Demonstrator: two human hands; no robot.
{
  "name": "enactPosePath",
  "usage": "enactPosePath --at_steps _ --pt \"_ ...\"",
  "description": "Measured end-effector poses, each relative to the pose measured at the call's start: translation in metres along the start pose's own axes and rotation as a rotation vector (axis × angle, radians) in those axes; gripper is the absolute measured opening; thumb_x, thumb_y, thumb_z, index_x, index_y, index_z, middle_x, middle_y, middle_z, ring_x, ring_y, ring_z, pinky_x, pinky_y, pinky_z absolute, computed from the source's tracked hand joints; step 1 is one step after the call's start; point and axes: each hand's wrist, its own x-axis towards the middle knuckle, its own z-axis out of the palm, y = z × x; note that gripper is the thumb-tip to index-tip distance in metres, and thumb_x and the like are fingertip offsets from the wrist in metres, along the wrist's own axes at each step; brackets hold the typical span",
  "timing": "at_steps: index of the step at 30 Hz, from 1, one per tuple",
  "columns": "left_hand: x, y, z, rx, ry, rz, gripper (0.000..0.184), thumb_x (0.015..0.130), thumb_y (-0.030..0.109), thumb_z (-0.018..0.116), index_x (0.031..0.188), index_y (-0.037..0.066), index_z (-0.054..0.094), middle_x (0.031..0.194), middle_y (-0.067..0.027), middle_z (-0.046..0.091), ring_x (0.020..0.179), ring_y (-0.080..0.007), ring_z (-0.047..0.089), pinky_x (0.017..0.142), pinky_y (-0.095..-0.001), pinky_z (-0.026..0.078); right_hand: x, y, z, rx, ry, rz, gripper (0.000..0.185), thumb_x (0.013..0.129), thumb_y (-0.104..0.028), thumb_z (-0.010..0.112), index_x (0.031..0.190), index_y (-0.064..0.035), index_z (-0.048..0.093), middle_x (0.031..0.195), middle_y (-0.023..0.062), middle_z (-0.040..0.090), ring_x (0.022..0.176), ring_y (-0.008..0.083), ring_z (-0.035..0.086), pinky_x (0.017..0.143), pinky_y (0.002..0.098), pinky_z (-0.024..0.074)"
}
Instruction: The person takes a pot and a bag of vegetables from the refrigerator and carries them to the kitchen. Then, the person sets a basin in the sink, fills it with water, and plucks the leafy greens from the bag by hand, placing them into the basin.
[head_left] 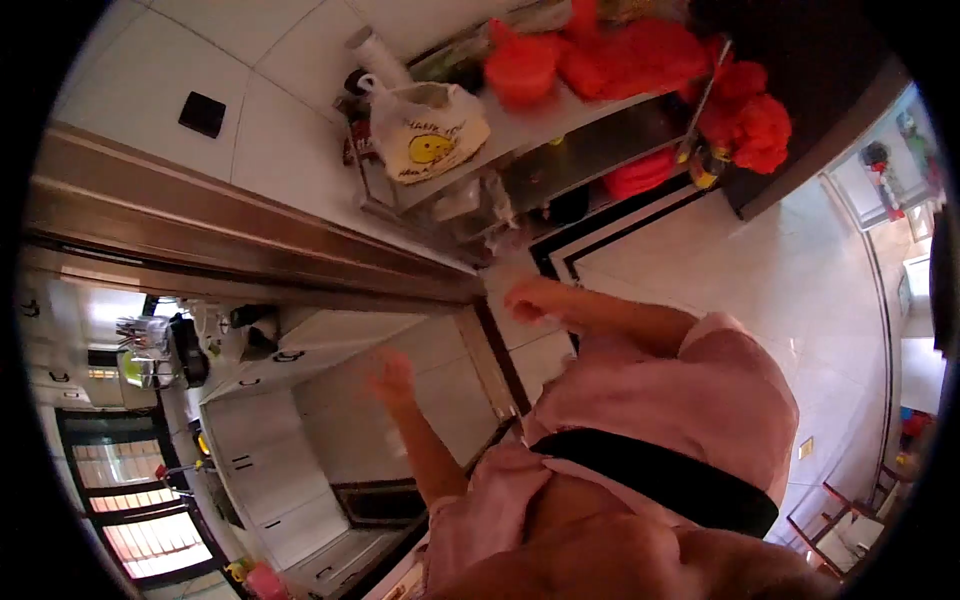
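Note:
My left hand (390, 378) is raised in front of pale kitchen cabinets and floor, its fingers apart and slightly blurred, with nothing visible in it. Out ahead of the pink shirt (660, 400), my right hand (535, 300) hangs near a doorway edge. Its fingers look loosely bent but are smeared by motion, and no object shows in it. Nearest to that hand is the lower end of a shelf rack (590, 165). On the rack sits a white plastic bag (430, 130) with a yellow smiley print, beside red plastic bags (635, 60).
A brown door frame (250, 235) runs between the tiled wall and the kitchen. Dishes stand in a rack (145, 345) by the kitchen counter. A dark switch plate (202, 115) is on the wall. Shiny floor tiles (740, 290) stretch right toward a wooden chair (840, 525).

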Motion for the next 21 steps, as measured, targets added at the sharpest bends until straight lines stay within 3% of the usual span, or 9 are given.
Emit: enactPosePath --at_steps 1,3,5,7,9,13,18,21 --pt "-0.014 -0.032 -0.001 0.053 0.197 -0.010 0.057 0.079 0.042 0.063 0.116 0.002 0.050 0.108 -0.0124 0.057 0.098 -0.0298 0.054 0.089 -0.0438 0.041 -0.012 0.020 -0.013 0.021 0.054 0.013 0.027 0.080 -0.028 0.062 0.086 -0.0010 0.061 0.071 0.0097 0.062 0.057 0.0181 0.059 0.046 0.0302 0.0457" --pt "-0.029 -0.084 -0.043 0.040 0.077 -0.137 0.052 0.076 0.044 0.066 0.104 0.001 0.056 0.101 -0.0117 0.059 0.096 -0.0298 0.054 0.087 -0.0444 0.042 -0.041 0.044 -0.039 0.067 0.123 0.019 0.027 0.080 -0.028 0.062 0.087 -0.0015 0.061 0.071 0.0095 0.063 0.057 0.0179 0.059 0.046 0.0302 0.0457" --pt "-0.021 -0.129 -0.085 -0.084 0.333 -0.361 0.053 0.074 0.045 0.067 0.099 0.000 0.056 0.102 -0.0120 0.058 0.097 -0.0301 0.054 0.087 -0.0450 0.042 -0.081 0.056 -0.054 0.147 0.181 -0.049 0.030 0.080 -0.030 0.063 0.091 -0.0023 0.062 0.074 0.0098 0.063 0.058 0.0177 0.059 0.049 0.0305 0.0477" --pt "-0.047 -0.180 -0.064 -0.050 0.367 -0.506 0.046 0.076 0.041 0.067 0.090 0.000 0.054 0.101 -0.0152 0.057 0.094 -0.0324 0.054 0.086 -0.0463 0.042 -0.115 0.068 -0.073 0.204 0.257 -0.085 0.030 0.080 -0.030 0.062 0.093 -0.0026 0.061 0.076 0.0100 0.063 0.059 0.0176 0.059 0.050 0.0301 0.0483" --pt "-0.071 -0.231 -0.034 0.103 0.262 -0.638 0.040 0.078 0.036 0.066 0.083 0.000 0.051 0.099 -0.0194 0.056 0.092 -0.0336 0.054 0.086 -0.0473 0.043 -0.150 0.083 -0.094 0.242 0.332 -0.119 0.031 0.081 -0.031 0.061 0.094 -0.0029 0.061 0.078 0.0102 0.063 0.060 0.0175 0.060 0.051 0.0297 0.0489" --pt "-0.116 -0.331 0.037 0.391 0.349 -0.606 0.037 0.084 0.033 0.061 0.081 -0.003 0.050 0.099 -0.0228 0.054 0.091 -0.0351 0.054 0.085 -0.0488 0.044 -0.236 0.110 -0.137 0.282 0.398 -0.206 0.028 0.085 -0.029 0.057 0.097 -0.0032 0.060 0.079 0.0100 0.063 0.063 0.0167 0.060 0.054 0.0281 0.0492" --pt "-0.123 -0.479 0.071 0.738 0.027 -0.824 0.032 0.087 0.031 0.056 0.083 0.000 0.047 0.096 -0.0234 0.054 0.087 -0.0336 0.055 0.076 -0.0462 0.049 -0.368 0.168 -0.217 0.329 0.582 -0.388 0.027 0.088 -0.028 0.054 0.099 -0.0045 0.059 0.079 0.0091 0.063 0.063 0.0157 0.060 0.054 0.0275 0.0493" --pt "-0.149 -0.565 0.092 0.950 0.160 -0.750 0.030 0.089 0.032 0.051 0.088 0.002 0.046 0.090 -0.0184 0.057 0.081 -0.0329 0.058 0.069 -0.0436 0.050 -0.445 0.216 -0.256 0.522 0.703 -0.361 0.025 0.089 -0.027 0.053 0.101 -0.0057 0.059 0.080 0.0079 0.064 0.061 0.0149 0.060 0.053 0.0273 0.0496"
